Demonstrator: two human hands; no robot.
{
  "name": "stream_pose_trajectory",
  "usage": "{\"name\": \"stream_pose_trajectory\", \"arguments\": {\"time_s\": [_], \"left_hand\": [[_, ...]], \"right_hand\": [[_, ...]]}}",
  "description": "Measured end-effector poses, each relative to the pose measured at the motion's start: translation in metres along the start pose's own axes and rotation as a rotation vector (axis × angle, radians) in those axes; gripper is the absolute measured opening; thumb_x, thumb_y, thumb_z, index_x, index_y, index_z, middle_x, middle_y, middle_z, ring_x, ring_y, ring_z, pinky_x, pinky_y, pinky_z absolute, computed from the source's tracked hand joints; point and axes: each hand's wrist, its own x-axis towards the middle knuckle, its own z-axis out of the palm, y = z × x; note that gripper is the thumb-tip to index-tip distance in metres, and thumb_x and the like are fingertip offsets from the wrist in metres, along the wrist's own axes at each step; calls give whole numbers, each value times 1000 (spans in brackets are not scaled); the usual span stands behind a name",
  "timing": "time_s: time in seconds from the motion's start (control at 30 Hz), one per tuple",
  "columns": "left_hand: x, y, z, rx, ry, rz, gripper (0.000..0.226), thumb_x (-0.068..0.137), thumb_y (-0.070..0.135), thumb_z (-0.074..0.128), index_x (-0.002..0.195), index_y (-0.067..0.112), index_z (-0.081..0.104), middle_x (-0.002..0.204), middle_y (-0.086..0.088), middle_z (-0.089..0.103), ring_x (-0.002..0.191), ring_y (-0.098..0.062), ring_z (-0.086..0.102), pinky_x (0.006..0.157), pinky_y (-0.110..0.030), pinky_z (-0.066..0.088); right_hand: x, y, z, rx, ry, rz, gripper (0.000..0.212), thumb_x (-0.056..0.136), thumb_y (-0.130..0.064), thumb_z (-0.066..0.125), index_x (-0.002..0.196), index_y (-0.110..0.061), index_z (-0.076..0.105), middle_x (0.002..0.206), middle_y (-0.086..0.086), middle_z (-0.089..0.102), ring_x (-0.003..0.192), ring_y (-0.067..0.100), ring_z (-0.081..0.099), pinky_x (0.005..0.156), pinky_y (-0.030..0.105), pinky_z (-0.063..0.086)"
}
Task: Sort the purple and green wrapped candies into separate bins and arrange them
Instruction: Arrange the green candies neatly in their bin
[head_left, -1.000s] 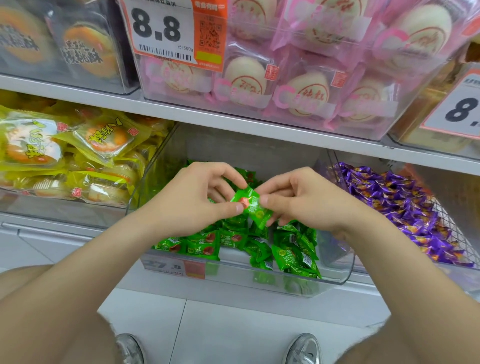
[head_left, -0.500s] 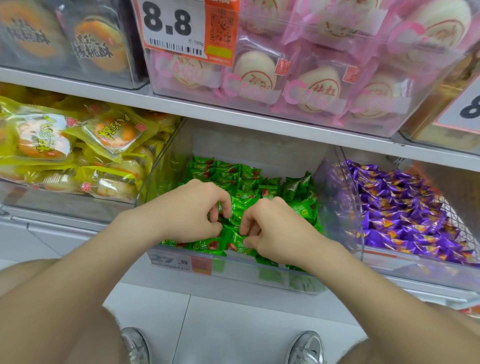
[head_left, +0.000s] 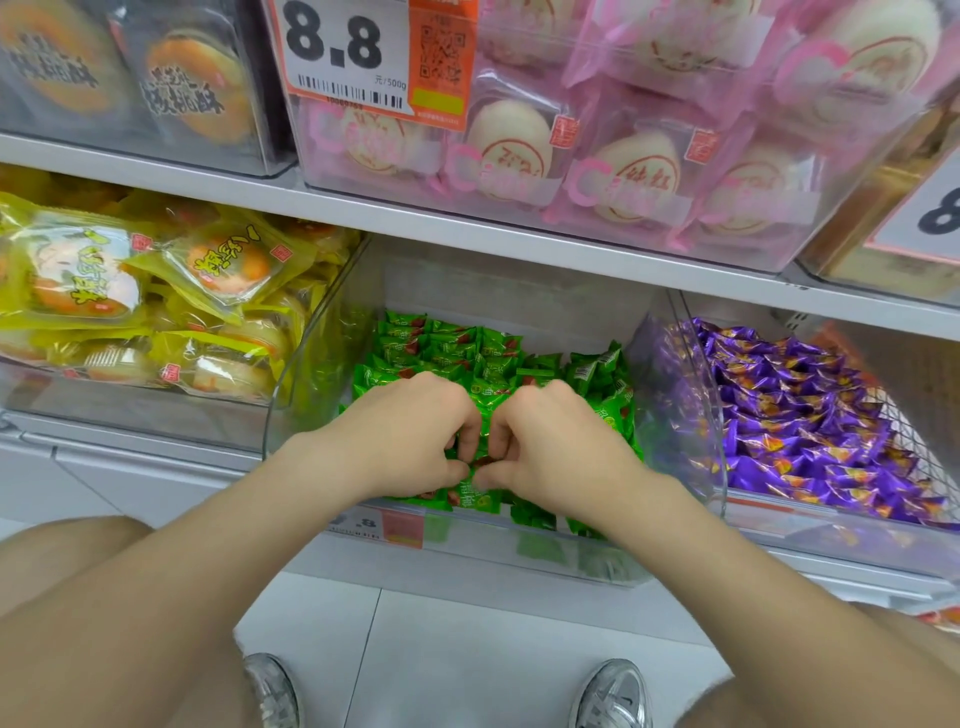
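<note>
Green wrapped candies (head_left: 457, 353) fill the middle clear bin (head_left: 301, 395) on the low shelf, stacked in rows at the back. Purple wrapped candies (head_left: 810, 415) lie heaped in the clear bin to the right (head_left: 698, 395). My left hand (head_left: 410, 431) and my right hand (head_left: 550, 441) are both down inside the green bin, knuckles up, fingers curled. Thumbs and fingertips meet over one green candy (head_left: 475, 467) near the bin's front, pinching it from both sides. The candy is mostly hidden by my fingers.
A bin of yellow-wrapped pastries (head_left: 156, 291) stands to the left. On the shelf above sit pink-wrapped cakes (head_left: 597, 156), dark-wrapped cakes (head_left: 156, 78) and a price tag (head_left: 363, 52). The shelf edge (head_left: 467, 228) overhangs the bins. My shoes (head_left: 613, 696) stand on the white floor.
A second ago both hands held a green candy lifted above the bin. They lowered it into the green pile and now press it low near the front.
</note>
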Motion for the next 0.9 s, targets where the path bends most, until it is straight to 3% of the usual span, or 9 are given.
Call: {"name": "stream_pose_trajectory", "arguments": {"time_s": [0.07, 0.17, 0.23, 0.33, 0.47, 0.6, 0.77, 0.9], "left_hand": [[1, 1, 1, 11, 11, -10, 5, 83, 36, 74, 82, 33, 70, 79, 14, 55, 83, -10, 58, 52, -28, 35], [0, 1, 0, -2, 5, -13, 5, 84, 34, 74, 82, 33, 70, 77, 16, 56, 82, -7, 59, 53, -27, 37], [0, 2, 0, -21, 1, -17, 5, 84, 34, 74, 81, 33, 70, 77, 17, 57, 80, -4, 58, 55, -28, 40], [0, 2, 0, -40, 6, -14, 6, 85, 32, 71, 79, 33, 68, 74, 16, 59, 77, -3, 59, 61, -32, 52], [1, 4, 0, -60, 19, -2, 8, 86, 32, 66, 78, 33, 68, 70, 15, 64, 74, -1, 60, 65, -37, 59], [1, 4, 0, -94, 22, 7, 9, 88, 33, 66, 80, 33, 68, 70, 16, 67, 72, 0, 62, 66, -35, 60], [0, 2, -3, -148, 41, 12, 9, 90, 32, 66, 82, 33, 70, 73, 15, 68, 73, 0, 63, 69, -35, 59], [-2, 3, -7, -213, 88, 31, 7, 92, 30, 67, 87, 33, 72, 79, 15, 68, 78, -1, 64, 73, -31, 57]], "right_hand": [[-1, 11, -17, 81, -8, 4, 27, 75, -44, 91, 78, -24, 73, 70, -11, 68, 78, 9, 66, 77, 34, 59], [-8, 26, -36, 83, -178, -47, 20, 79, -33, 91, 90, -23, 78, 69, -13, 72, 68, -4, 67, 73, 23, 57], [-13, 28, -36, 14, -313, -66, 31, 78, -42, 91, 100, -25, 78, 80, -14, 74, 76, -2, 66, 74, 23, 56], [-15, 26, -25, -77, -404, -117, 43, 77, -46, 90, 114, -31, 75, 95, -12, 67, 94, 10, 60, 83, 34, 56], [-14, 21, -17, -182, -298, -123, 41, 79, -57, 83, 108, -29, 73, 85, -15, 50, 93, 17, 54, 82, 37, 52], [-11, 22, -7, -226, -197, -3, 49, 70, -64, 84, 99, -28, 68, 90, -7, 62, 92, 24, 62, 73, 36, 46], [-5, 23, -1, -168, -108, 180, 39, 75, -46, 82, 98, -21, 63, 100, 5, 61, 93, 32, 65, 77, 39, 56], [-4, 28, -15, -25, -122, 244, 28, 62, -40, 74, 82, -23, 66, 87, -1, 66, 83, 25, 66, 76, 41, 61]]}}
